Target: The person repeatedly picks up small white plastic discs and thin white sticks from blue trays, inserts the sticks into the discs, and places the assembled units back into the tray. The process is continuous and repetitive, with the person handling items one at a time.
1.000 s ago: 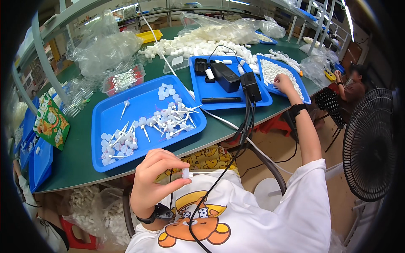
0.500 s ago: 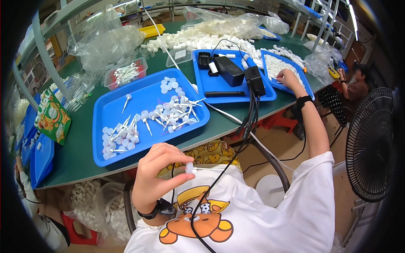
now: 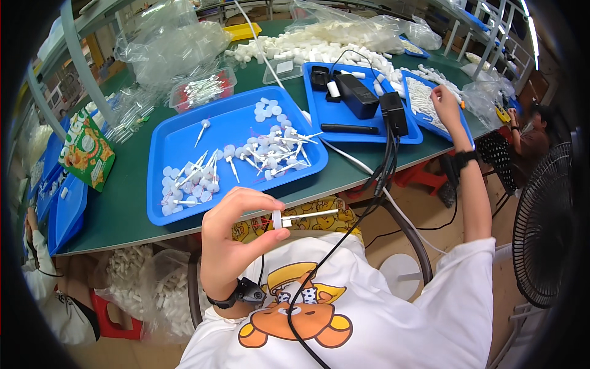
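Note:
My left hand (image 3: 236, 227) pinches a round white plastic cap (image 3: 278, 220) between thumb and forefinger, in front of my shirt. A thin white stick (image 3: 316, 214) projects from the cap's square stub toward the right. Fine red lines show on the cap's other side. My right hand (image 3: 447, 107) is at the blue tray of small white sticks (image 3: 421, 100), its fingers bent together; what is in them cannot be made out. Closer to my left hand, a large blue tray (image 3: 184, 135) holds loose translucent caps (image 3: 267, 109) and several cap-and-stick pieces (image 3: 279, 150).
A middle blue tray (image 3: 344, 136) carries a black box (image 3: 355, 98), a black pen-like rod and cables. Behind lie white cylinders (image 3: 307, 52) and clear bags. A green snack bag (image 3: 88, 149) stands left; a black fan (image 3: 544, 227) and a seated person are right.
The view has shifted, so the table appears farther right. My left hand has risen slightly, with the stick now plainly visible. My right hand has moved a little up and away over its tray.

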The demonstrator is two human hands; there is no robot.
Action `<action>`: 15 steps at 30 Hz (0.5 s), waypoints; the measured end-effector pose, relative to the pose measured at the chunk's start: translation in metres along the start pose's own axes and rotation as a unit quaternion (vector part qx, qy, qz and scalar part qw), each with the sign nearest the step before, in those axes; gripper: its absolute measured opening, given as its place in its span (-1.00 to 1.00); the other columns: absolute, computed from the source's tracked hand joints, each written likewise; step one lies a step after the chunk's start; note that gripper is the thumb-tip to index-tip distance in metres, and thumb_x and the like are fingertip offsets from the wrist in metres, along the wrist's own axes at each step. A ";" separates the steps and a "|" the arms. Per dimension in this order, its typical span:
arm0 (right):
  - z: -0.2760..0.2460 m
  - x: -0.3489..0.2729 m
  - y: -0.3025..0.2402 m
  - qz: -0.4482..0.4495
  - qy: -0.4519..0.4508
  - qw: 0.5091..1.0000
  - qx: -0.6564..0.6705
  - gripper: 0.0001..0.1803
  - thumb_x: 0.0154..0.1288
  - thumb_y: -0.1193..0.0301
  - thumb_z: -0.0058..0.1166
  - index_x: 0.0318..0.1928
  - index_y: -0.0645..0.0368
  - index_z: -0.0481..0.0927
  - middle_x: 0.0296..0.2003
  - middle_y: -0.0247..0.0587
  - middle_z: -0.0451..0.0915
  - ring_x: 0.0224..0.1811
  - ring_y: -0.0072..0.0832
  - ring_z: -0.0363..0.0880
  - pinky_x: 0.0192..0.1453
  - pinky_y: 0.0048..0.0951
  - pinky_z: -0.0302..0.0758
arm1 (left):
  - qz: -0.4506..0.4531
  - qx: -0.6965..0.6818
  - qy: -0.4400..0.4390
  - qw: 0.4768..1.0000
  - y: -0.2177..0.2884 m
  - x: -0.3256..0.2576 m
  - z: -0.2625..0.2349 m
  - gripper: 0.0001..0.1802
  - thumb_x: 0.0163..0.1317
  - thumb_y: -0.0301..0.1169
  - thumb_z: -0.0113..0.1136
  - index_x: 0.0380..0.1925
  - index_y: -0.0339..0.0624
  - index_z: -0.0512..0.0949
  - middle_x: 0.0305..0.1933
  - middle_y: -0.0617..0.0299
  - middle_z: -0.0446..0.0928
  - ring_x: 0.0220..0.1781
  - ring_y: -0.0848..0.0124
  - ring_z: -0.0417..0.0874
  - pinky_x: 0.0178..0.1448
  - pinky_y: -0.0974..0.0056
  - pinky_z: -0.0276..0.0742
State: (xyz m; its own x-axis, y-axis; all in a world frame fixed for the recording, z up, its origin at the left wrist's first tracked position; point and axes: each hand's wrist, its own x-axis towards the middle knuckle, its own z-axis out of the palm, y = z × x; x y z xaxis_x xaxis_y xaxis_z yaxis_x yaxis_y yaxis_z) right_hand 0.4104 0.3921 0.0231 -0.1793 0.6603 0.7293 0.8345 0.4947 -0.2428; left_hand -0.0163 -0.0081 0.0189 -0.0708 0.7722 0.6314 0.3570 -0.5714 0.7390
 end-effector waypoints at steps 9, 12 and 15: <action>-0.119 -0.135 -0.297 -0.105 -0.174 0.903 0.378 -0.83 0.13 0.62 0.21 -0.22 0.29 0.64 -0.34 -0.22 0.63 -0.33 -0.55 0.60 -0.26 -0.54 0.53 | 0.003 -0.114 0.037 0.993 0.000 -0.009 0.007 -0.55 -0.14 -0.68 0.40 -0.15 -0.25 0.58 -0.23 0.09 0.65 -0.16 0.35 0.62 -0.05 0.31 0.49; -0.113 -0.164 -0.325 -0.258 -0.002 0.919 0.299 -0.74 -0.07 0.70 0.27 -0.27 0.31 0.64 -0.45 -0.15 0.60 -0.53 -0.38 0.57 -0.54 -0.50 0.49 | 0.016 -0.077 0.016 0.997 0.001 -0.007 0.007 -0.54 -0.16 -0.70 0.40 -0.14 -0.27 0.61 -0.22 0.12 0.63 -0.17 0.33 0.62 -0.09 0.31 0.51; -0.120 -0.171 -0.324 -0.281 -0.061 0.911 0.296 -0.70 -0.11 0.69 0.27 -0.25 0.31 0.64 -0.44 -0.18 0.61 -0.53 -0.42 0.58 -0.56 -0.50 0.49 | 0.036 -0.065 -0.017 0.997 0.003 -0.005 0.007 -0.62 -0.21 -0.66 0.43 -0.28 -0.28 0.65 -0.24 0.15 0.64 -0.19 0.29 0.62 -0.11 0.30 0.51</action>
State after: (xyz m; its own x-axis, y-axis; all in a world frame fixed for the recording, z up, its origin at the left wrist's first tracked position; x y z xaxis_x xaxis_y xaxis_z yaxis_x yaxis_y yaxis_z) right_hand 0.2331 0.0507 0.0542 -0.5783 0.2495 0.7767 0.1728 0.9679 -0.1823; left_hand -0.0079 -0.0118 0.0163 -0.0164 0.7358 0.6770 0.2359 -0.6552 0.7177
